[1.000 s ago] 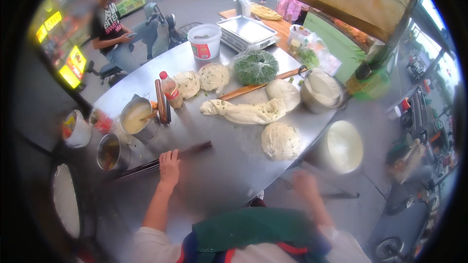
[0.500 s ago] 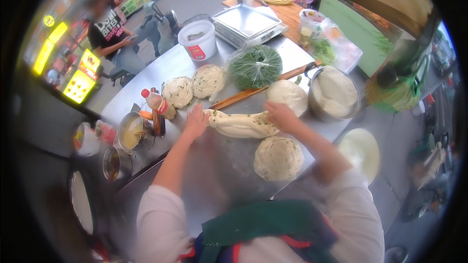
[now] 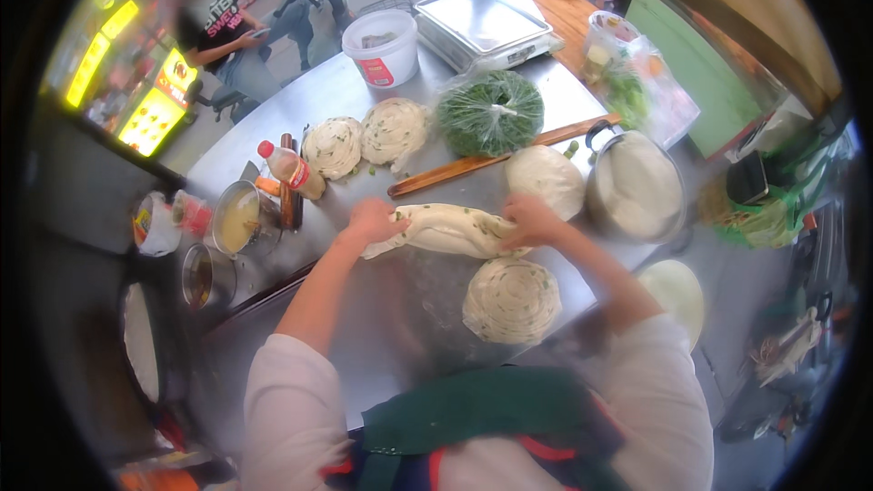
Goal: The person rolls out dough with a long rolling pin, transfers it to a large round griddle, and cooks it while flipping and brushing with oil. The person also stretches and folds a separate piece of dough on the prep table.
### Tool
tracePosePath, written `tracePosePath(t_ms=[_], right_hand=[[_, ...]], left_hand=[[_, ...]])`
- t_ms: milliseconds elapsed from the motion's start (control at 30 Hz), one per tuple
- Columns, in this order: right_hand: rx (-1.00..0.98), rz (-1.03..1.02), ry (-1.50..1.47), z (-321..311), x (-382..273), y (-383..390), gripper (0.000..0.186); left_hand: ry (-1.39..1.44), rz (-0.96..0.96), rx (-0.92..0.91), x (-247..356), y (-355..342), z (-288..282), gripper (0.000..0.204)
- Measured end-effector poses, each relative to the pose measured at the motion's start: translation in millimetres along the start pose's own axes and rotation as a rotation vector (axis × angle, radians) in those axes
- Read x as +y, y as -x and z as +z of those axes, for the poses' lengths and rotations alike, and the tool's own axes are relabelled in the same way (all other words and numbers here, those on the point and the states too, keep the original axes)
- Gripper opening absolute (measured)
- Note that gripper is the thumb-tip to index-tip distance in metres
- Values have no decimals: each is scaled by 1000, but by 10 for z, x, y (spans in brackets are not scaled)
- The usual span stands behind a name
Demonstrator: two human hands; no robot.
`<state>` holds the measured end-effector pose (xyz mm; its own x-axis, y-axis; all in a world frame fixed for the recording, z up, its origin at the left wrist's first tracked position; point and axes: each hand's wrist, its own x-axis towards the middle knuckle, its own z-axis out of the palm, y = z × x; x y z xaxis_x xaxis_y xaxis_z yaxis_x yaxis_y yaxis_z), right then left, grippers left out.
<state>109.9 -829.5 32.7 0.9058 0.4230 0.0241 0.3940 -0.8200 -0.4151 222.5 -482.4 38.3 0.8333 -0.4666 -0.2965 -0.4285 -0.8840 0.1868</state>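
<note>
A long roll of dough (image 3: 446, 225) flecked with green scallion lies across the metal table between my hands. My left hand (image 3: 371, 221) is closed on its left end, and my right hand (image 3: 531, 221) grips the right end. Close below the roll rests a coiled scallion dough round (image 3: 512, 301). Beyond my right hand sits a smooth ball of dough (image 3: 546, 180). Two more coiled rounds, one on the left (image 3: 332, 147) and one beside it (image 3: 394, 131), lie farther back. A wooden stick (image 3: 473, 171) slants behind the roll.
A steel pot of dough (image 3: 637, 187) stands at right. Plastic-wrapped greens (image 3: 491, 115), a white tub (image 3: 380, 47) and a scale (image 3: 488, 27) are at the back. Left are a red-capped bottle (image 3: 291, 169) and a pot of pale liquid (image 3: 244, 218). A person (image 3: 223, 36) sits beyond the table.
My fingers have closed round the ends of the dough roll, and its left end now stretches farther left and nearer to me. The whole view has shifted slightly.
</note>
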Motion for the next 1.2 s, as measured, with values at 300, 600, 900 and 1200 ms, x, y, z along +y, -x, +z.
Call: tracePosePath(t_ms=[300, 600, 900, 1200], right_hand=[[-305, 538, -185, -169, -385, -144, 72], [-287, 438, -917, -793, -2439, -537, 90], [-429, 274, -627, -305, -2523, -144, 66], [-196, -79, -291, 1170, -3500, -293, 42]], left_hand=[[1074, -362, -94, 20, 292, 567, 47], [1906, -304, -146, -152, 1485, 279, 38], [1112, -139, 101, -1576, 4367, -108, 44], [540, -513, 567, -1985, 5139, 1351, 47]])
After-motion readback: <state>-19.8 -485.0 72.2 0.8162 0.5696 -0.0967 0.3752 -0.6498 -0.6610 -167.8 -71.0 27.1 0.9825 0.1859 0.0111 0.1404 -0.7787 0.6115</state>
